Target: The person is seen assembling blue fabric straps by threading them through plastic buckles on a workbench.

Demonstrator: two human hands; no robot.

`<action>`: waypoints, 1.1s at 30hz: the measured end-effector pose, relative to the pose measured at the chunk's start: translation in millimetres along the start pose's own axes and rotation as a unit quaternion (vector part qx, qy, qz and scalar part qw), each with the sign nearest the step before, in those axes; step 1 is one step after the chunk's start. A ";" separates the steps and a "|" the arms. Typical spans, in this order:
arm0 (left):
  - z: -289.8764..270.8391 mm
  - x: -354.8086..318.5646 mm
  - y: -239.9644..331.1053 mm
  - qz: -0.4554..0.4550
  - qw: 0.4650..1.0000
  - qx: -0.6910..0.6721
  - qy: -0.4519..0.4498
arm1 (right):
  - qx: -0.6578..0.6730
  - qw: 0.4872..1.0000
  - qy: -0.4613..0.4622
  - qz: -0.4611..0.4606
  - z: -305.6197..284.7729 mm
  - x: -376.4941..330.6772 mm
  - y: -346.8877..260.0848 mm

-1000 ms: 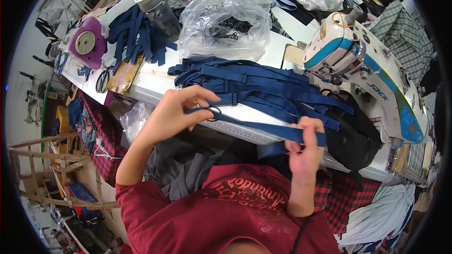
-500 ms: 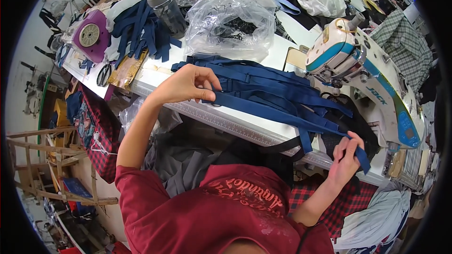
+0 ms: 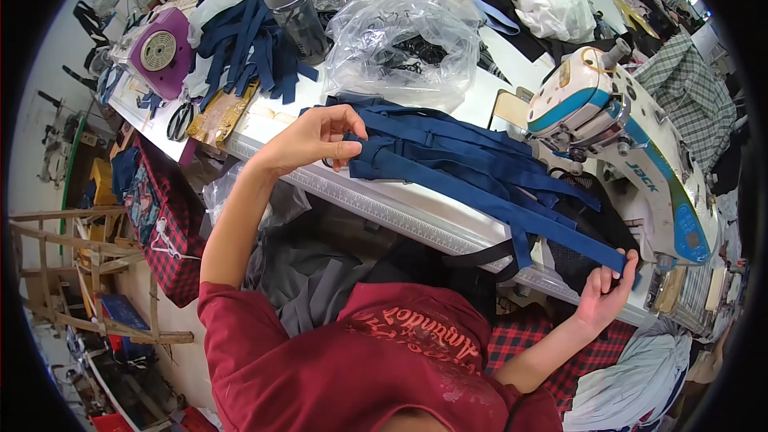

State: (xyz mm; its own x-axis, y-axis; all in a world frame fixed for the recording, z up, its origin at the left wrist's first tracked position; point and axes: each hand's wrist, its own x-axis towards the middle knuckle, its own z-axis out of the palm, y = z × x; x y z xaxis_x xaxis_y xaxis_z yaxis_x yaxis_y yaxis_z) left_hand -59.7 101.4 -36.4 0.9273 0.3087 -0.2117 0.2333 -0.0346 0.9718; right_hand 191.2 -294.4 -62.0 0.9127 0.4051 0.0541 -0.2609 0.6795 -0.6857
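Note:
A long navy-blue fabric strap (image 3: 496, 206) is stretched across the front of a pile of similar straps (image 3: 456, 140) on the table. At its left end my left hand (image 3: 316, 140) is closed, thumb and fingers pinching the blue fabric; the exact grip is partly hidden. My right hand (image 3: 604, 292) pinches the strap's other end near the table's front right corner. Under the right end lies black mesh fabric (image 3: 588, 252), and a black strap (image 3: 484, 258) hangs over the table edge.
A sewing machine (image 3: 620, 128) stands to the right. Behind the pile are a clear plastic bag (image 3: 400, 72) of black pieces and a lidded jar (image 3: 294, 20). Farther left lie more blue strips (image 3: 244, 52), scissors (image 3: 181, 122) and a purple device (image 3: 160, 52). A ruler strip (image 3: 384, 206) runs along the front edge.
My right hand has moved slightly right and down, sliding to the strap's end, so less of it sticks out past the fingers. My left hand has shifted only a little.

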 end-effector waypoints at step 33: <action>124.0 25.4 25.5 0.126 0.982 0.102 0.093 | -0.399 0.899 -0.161 0.084 117.2 -19.0 120.0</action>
State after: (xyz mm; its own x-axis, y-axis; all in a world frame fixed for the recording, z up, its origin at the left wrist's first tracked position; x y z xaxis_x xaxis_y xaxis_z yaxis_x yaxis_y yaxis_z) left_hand 6.1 -9.5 -30.0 0.8977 0.4341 0.0752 0.0739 -0.3167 0.9456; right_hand 105.7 -148.8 -60.2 0.7091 0.7048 0.0207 0.0404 -0.0113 -0.9991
